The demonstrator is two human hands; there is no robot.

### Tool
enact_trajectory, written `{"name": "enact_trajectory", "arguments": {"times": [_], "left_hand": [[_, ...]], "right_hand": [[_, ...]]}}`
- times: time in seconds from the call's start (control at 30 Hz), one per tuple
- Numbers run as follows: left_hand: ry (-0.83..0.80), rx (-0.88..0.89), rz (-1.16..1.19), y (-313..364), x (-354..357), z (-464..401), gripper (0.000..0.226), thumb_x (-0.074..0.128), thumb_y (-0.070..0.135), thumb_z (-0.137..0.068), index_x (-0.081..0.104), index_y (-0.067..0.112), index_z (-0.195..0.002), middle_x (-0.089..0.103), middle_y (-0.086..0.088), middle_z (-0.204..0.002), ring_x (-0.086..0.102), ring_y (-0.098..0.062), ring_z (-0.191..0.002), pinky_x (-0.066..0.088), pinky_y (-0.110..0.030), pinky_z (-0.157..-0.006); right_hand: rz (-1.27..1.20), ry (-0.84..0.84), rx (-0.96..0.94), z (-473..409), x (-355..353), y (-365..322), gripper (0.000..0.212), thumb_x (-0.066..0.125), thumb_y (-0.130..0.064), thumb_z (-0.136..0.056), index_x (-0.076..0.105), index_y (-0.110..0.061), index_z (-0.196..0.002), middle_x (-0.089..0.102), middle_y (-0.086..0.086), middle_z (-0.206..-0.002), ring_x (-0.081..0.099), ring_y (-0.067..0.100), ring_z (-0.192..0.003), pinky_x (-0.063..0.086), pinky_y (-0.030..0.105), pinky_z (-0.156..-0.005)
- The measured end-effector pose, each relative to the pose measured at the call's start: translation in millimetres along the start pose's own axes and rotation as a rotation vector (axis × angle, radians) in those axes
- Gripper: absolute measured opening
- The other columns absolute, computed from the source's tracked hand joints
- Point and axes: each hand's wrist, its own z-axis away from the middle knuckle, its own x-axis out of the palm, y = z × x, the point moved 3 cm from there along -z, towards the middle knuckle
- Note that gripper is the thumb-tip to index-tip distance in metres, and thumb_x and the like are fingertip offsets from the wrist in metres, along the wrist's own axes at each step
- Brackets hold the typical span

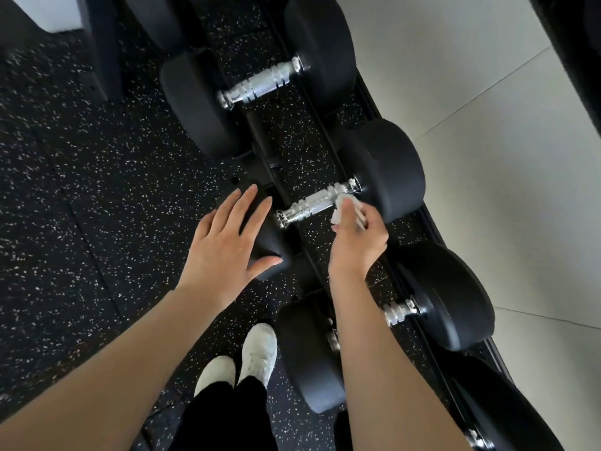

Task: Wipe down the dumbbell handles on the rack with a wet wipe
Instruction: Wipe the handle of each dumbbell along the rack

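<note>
The rack runs slantwise from the top middle down to the lower right corner, its far side close along a pale wall. On its near side the speckled black floor lies open and wide to the left, with only a dark upright post at the top left edge. Three dumbbells sit well apart in a row, gaps of floor showing between their handles.

The right hand has its fingers curled round a crumpled white wet wipe, pressing it against the far end of the middle dumbbell handle, just beside the big black head. The left hand is spread wide, fingers straight and thumb out, laid on or just over the near head of that same dumbbell; whether the palm truly touches is hard to tell. It holds nothing.

The upper dumbbell handle is bare and fully in sight. The lower dumbbell handle is mostly hidden behind the right forearm, only a short chrome stub showing. Much of the wipe is covered by the fingers. White shoes stand below, and the frame's bottom edge cuts off both arms
</note>
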Motion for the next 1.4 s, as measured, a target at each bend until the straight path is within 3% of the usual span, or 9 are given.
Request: {"name": "enact_trajectory", "arguments": {"times": [0.17,0.27,0.4,0.6,0.73,0.87,1.07,1.17,1.4], "left_hand": [[0.011,0.004,0.051,-1.6,4.4,-0.1,0.088,0.055,0.058,-0.076,0.028,0.016,-0.149,0.024,-0.008,-0.155,0.025,-0.028,-0.141,0.044,-0.052,-0.094],[0.027,0.0,0.072,-3.8,6.3,0.9,0.086,0.052,0.061,-0.079,0.028,0.018,-0.149,0.024,-0.008,-0.156,0.025,-0.028,-0.141,0.047,-0.051,-0.091],[0.043,0.01,0.088,-6.9,9.0,-0.2,0.081,0.034,0.066,-0.082,0.028,0.019,-0.149,0.025,-0.008,-0.156,0.026,-0.028,-0.141,0.049,-0.049,-0.089],[0.073,0.032,0.163,-9.5,12.4,0.2,0.08,0.036,0.066,-0.082,0.028,0.021,-0.148,0.024,-0.007,-0.155,0.025,-0.027,-0.141,0.048,-0.05,-0.09],[0.084,0.046,0.168,-10.2,12.3,-1.0,0.08,0.039,0.066,-0.083,0.03,0.021,-0.148,0.026,-0.007,-0.154,0.027,-0.028,-0.14,0.05,-0.047,-0.088],[0.079,0.042,0.163,-10.9,11.6,-1.2,0.081,0.047,0.067,-0.082,0.033,0.021,-0.147,0.027,-0.008,-0.153,0.028,-0.028,-0.139,0.049,-0.045,-0.088],[0.077,0.037,0.175,-9.2,13.1,-1.0,0.087,0.062,0.06,-0.075,0.034,0.019,-0.146,0.028,-0.009,-0.153,0.028,-0.03,-0.139,0.05,-0.048,-0.089],[0.071,0.032,0.178,-8.7,12.9,-0.6,0.088,0.064,0.057,-0.073,0.033,0.019,-0.147,0.028,-0.01,-0.153,0.028,-0.03,-0.139,0.05,-0.049,-0.089],[0.054,0.032,0.171,-8.1,9.9,-0.8,0.082,0.049,0.061,-0.079,0.032,0.019,-0.147,0.028,-0.011,-0.153,0.028,-0.031,-0.139,0.05,-0.049,-0.09]], "right_hand": [[-0.189,0.181,0.143,-9.8,23.8,3.3,0.008,0.069,-0.025,-0.083,0.061,-0.025,-0.082,0.066,0.007,-0.104,0.068,0.025,-0.089,0.059,0.039,-0.075],[-0.297,0.279,0.234,-11.6,31.4,2.6,0.021,0.072,-0.023,-0.082,0.056,-0.034,-0.073,0.063,0.005,-0.109,0.065,0.022,-0.095,0.056,0.034,-0.079],[-0.4,0.305,0.35,-17.4,39.3,2.8,0.022,0.071,-0.022,-0.082,0.054,-0.031,-0.072,0.062,-0.007,-0.09,0.061,0.01,-0.083,0.046,0.02,-0.068],[-0.325,0.239,0.282,-18.4,43.9,1.7,0.02,0.071,-0.022,-0.082,0.058,-0.02,-0.098,0.06,-0.011,-0.093,0.058,0.003,-0.082,0.042,0.008,-0.057],[-0.079,0.08,0.198,0.9,49.1,6.8,0.02,0.074,-0.022,-0.079,0.059,-0.022,-0.093,0.061,-0.001,-0.106,0.058,0.014,-0.097,0.046,0.018,-0.071],[0.14,-0.087,0.111,29.5,51.7,24.8,0.021,0.076,-0.026,-0.076,0.067,-0.011,-0.088,0.068,0.001,-0.093,0.064,0.016,-0.087,0.052,0.025,-0.074],[0.196,-0.259,0.059,30.1,43.4,31.6,0.007,0.072,-0.023,-0.08,0.065,-0.022,-0.079,0.067,-0.006,-0.074,0.062,0.01,-0.07,0.051,0.024,-0.066],[0.126,-0.276,0.15,28.6,40.7,41.1,0.008,0.071,-0.017,-0.08,0.065,-0.021,-0.076,0.068,0.003,-0.075,0.063,0.016,-0.07,0.054,0.038,-0.072],[-0.395,-0.144,0.437,26.2,40.2,48.5,0.003,0.069,-0.008,-0.082,0.066,-0.009,-0.084,0.068,0.009,-0.083,0.064,0.022,-0.079,0.055,0.039,-0.079]]}}
